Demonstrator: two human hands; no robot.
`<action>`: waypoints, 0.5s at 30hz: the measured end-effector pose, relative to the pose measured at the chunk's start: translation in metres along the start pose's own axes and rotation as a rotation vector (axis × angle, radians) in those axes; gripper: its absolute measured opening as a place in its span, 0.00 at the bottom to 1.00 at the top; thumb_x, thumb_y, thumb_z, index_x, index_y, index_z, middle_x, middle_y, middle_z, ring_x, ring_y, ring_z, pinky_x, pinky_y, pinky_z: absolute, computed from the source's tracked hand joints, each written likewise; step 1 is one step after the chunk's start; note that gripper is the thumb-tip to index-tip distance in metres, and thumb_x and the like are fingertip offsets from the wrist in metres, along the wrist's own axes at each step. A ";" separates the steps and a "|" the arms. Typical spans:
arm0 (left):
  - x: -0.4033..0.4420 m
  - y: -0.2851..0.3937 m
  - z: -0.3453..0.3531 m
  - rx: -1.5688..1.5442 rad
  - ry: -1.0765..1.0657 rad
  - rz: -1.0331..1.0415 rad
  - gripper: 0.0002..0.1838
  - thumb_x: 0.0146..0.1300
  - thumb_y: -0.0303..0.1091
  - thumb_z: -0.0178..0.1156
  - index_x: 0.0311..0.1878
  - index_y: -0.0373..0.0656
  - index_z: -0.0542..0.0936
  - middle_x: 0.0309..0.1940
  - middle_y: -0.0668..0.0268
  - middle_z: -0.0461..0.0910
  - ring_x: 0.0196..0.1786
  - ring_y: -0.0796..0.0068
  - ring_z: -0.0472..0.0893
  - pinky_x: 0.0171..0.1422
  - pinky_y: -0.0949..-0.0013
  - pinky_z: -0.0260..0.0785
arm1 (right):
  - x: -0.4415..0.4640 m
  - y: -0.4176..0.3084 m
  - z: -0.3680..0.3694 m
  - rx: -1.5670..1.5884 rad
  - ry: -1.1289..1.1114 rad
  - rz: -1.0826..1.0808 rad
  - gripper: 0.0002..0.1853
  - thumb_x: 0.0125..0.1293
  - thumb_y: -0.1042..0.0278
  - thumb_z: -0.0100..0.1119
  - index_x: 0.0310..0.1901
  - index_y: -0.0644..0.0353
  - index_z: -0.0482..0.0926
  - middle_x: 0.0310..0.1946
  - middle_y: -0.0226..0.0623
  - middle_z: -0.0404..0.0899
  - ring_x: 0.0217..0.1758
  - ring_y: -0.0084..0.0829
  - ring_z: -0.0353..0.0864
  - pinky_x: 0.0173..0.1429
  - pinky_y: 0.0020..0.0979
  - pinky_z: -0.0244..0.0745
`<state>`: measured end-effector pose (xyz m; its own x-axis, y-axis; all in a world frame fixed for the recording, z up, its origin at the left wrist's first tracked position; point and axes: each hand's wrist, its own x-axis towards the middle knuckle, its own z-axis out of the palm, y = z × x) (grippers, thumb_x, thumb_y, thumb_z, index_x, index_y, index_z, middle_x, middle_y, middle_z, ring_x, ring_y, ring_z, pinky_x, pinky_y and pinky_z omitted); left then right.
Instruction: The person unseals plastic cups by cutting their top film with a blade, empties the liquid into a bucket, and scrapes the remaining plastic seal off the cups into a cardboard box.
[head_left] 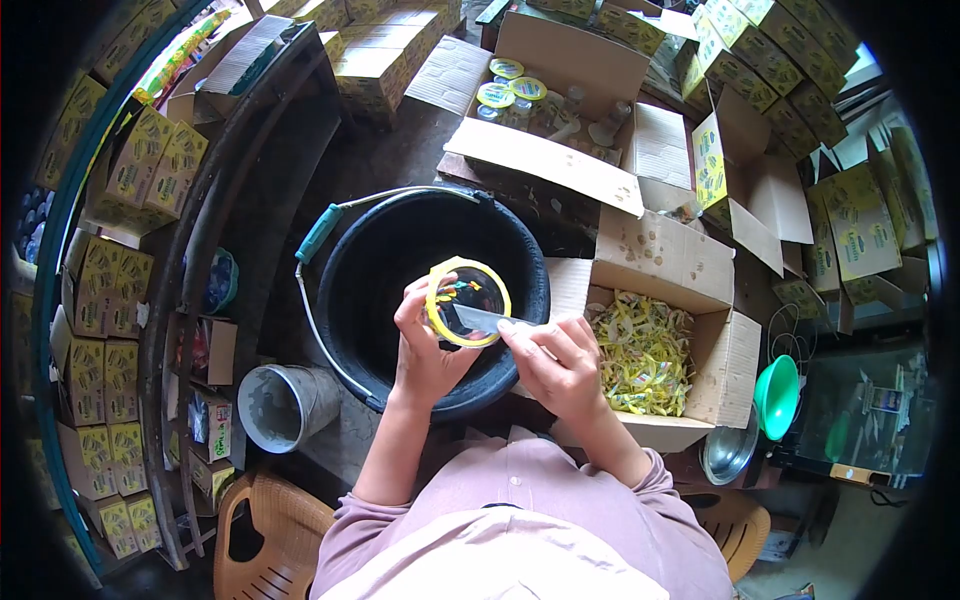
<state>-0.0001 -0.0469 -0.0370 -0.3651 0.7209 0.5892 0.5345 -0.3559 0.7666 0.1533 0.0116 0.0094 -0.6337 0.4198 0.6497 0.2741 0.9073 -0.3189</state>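
My left hand (pixel 425 355) holds a clear plastic cup (pixel 487 296) with a yellow rim, its round opening tilted up towards me. Small coloured print shows through it. Between the fingers of my right hand (pixel 560 365) is a small knife (pixel 476 318); its grey blade lies across the near side of the cup's mouth, and the handle is hidden by the fingers. Whether the edge touches the rim, I cannot tell. Both hands are above a large black bucket (pixel 400 235). Yellow strips (pixel 640 350) fill a cardboard box (pixel 665 255) close to my right hand.
The bucket's wire handle has a teal grip (pixel 319 234). A grey pail (pixel 275 408) stands to the left. Beyond the bucket, an open carton (pixel 545 165) holds several lidded cups (pixel 510 90). A green bowl (pixel 777 398) is at right. Yellow cartons (pixel 105 285) line the left shelves.
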 end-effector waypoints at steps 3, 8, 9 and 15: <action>0.000 -0.001 0.000 0.011 0.001 0.024 0.40 0.44 0.28 0.70 0.54 0.47 0.51 0.49 0.51 0.65 0.53 0.59 0.70 0.54 0.63 0.68 | 0.002 0.001 0.001 -0.005 0.008 -0.011 0.17 0.41 0.77 0.58 0.39 0.58 0.81 0.24 0.28 0.72 0.28 0.29 0.69 0.36 0.30 0.68; 0.002 0.001 0.002 0.014 -0.006 0.049 0.40 0.45 0.27 0.69 0.54 0.47 0.51 0.49 0.50 0.65 0.52 0.58 0.71 0.53 0.64 0.69 | 0.006 0.010 0.005 -0.039 0.043 -0.009 0.17 0.42 0.77 0.58 0.39 0.58 0.81 0.25 0.29 0.72 0.28 0.29 0.70 0.36 0.31 0.68; 0.002 0.002 0.002 0.013 -0.007 0.044 0.40 0.45 0.27 0.69 0.54 0.47 0.50 0.49 0.49 0.64 0.51 0.59 0.71 0.53 0.64 0.69 | 0.008 0.012 0.006 -0.048 0.058 -0.007 0.16 0.43 0.77 0.58 0.39 0.58 0.81 0.25 0.29 0.73 0.28 0.29 0.71 0.36 0.31 0.68; 0.000 0.003 0.000 -0.025 0.025 -0.027 0.42 0.45 0.26 0.69 0.55 0.46 0.48 0.50 0.50 0.64 0.52 0.61 0.71 0.55 0.64 0.68 | 0.011 0.019 0.011 0.345 0.274 0.383 0.14 0.44 0.84 0.63 0.35 0.59 0.81 0.22 0.33 0.75 0.23 0.24 0.74 0.26 0.24 0.68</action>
<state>0.0019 -0.0476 -0.0346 -0.3984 0.7155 0.5739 0.5046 -0.3515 0.7885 0.1435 0.0337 0.0034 -0.3129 0.7487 0.5844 0.1661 0.6489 -0.7425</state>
